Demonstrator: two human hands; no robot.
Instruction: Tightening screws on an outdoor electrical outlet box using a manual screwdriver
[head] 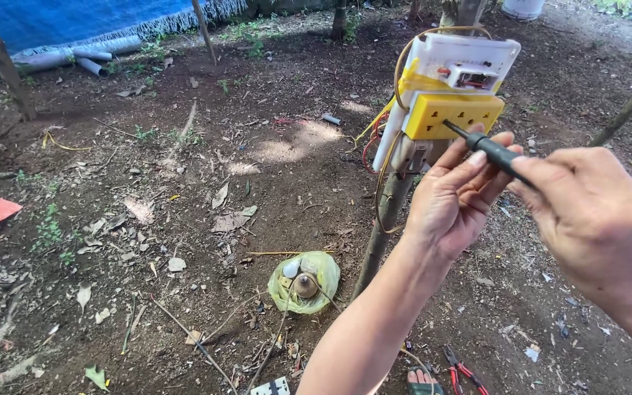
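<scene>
Yellow socket block [452, 115] sits mounted on the white board [444, 88] tied to a thin post [383, 219], at 1 o'clock in view. Right hand [600, 219] grip closed round the black screwdriver [493, 150], tip touching the socket's lower face. Left hand [456, 196], fingers half curled, steadies the shaft w/ fingertips, not fully closed on it.

Judgement: mounting mostly done; socket on, wires [388, 157] looped but loose behind, upper board slot open, so fastening/wiring looks unfinished.

Room: open dirt all round 6–10 o'clock; green bag w/ parts [305, 281] near post base, red pliers [462, 369] at 5 o'clock. Post and wires crowd the board's left edge.
</scene>
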